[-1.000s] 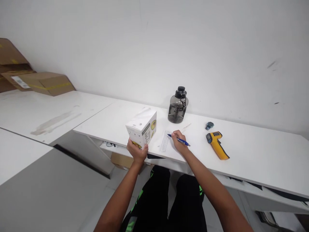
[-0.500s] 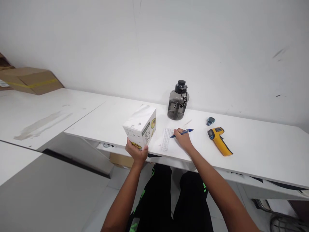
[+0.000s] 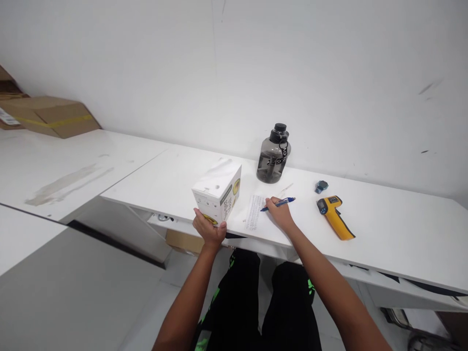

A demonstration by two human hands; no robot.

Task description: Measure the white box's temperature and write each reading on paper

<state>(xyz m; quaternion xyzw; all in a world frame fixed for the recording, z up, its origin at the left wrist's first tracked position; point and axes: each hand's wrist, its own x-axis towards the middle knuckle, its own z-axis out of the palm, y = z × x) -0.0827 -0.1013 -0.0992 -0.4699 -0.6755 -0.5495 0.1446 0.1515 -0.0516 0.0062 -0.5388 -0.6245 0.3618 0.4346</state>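
Observation:
My left hand (image 3: 210, 231) grips the lower end of a white box (image 3: 215, 187) printed with avocado pictures, tilted at the desk's front edge. In my right hand (image 3: 278, 212) is a blue pen (image 3: 287, 200), its tip at the right side of a sheet of paper (image 3: 253, 213) covered in small writing. The paper lies on the white desk (image 3: 387, 229) just right of the box. Part of the sheet is hidden under my right hand.
A dark translucent water bottle (image 3: 272, 158) stands behind the paper. Right of my hand lie a yellow infrared thermometer (image 3: 337, 219) and a small blue-grey object (image 3: 321, 186). A taped cardboard box (image 3: 58, 117) sits at the far left, by the wall.
The whole view has shifted slightly, so things on the desk appear a little further right. Both hands keep their holds on the box and the pen.

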